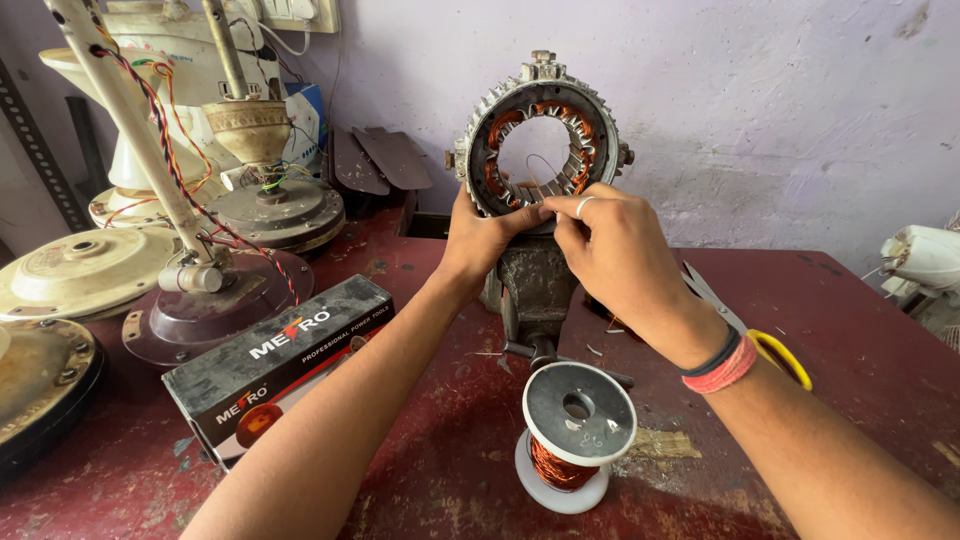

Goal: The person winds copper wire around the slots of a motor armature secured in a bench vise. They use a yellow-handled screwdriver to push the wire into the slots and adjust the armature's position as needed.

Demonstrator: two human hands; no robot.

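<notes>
several old ceiling fan bodies (85,270) were stacked at the far left of the red workbench (860,330), and a black tool box (280,365) was laid beside them. nearer the middle, the left hand (485,238) was pressed against the lower left rim of a ring-shaped motor stator (540,145), which was held upright in a small bench vise (532,290). whether the left fingers were closed round the rim could not be told. the right hand (615,250) was brought to the same lower edge, its fingertips (562,208) pinched narrowly on something too thin to be made out, judged to be a strand of copper wire. a spool of copper wire (570,435) was stood in front of the vise. yellow-handled scissors (770,350) were partly hidden behind the right wrist. the step in hand was judged to be rewinding of the stator slots. steady tension and careful threading through a slot would be called for next.
</notes>
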